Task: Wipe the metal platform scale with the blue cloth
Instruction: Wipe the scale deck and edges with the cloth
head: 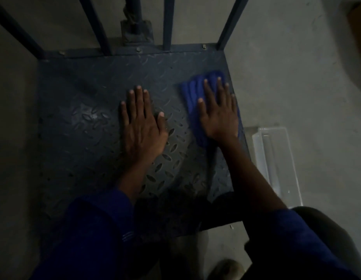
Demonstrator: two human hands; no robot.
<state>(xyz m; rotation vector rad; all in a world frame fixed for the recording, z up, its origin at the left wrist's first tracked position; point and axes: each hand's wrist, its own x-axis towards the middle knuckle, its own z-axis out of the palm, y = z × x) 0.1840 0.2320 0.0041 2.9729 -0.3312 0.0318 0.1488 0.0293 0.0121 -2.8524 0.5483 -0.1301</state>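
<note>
Blue sleeves (90,235) nearest; right hand (219,116) presses flat on blue cloth (192,102); left hand (143,126) flat on scale (74,118).

One platform scale (78,122), one blue cloth (192,98), two hands, four railing bars, one clear container (276,158).

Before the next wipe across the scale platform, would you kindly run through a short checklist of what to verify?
1. Blue cloth lies flat on the platform: ok.
2. Right hand presses on the cloth, fingers spread: ok.
3. Left hand rests flat on bare plate, bracing: ok.
4. Path leftward is free of the left hand: not ok.
5. Cloth is damp or clean: cannot tell.
6. Clear tray on the floor sits off the platform: ok.
</note>
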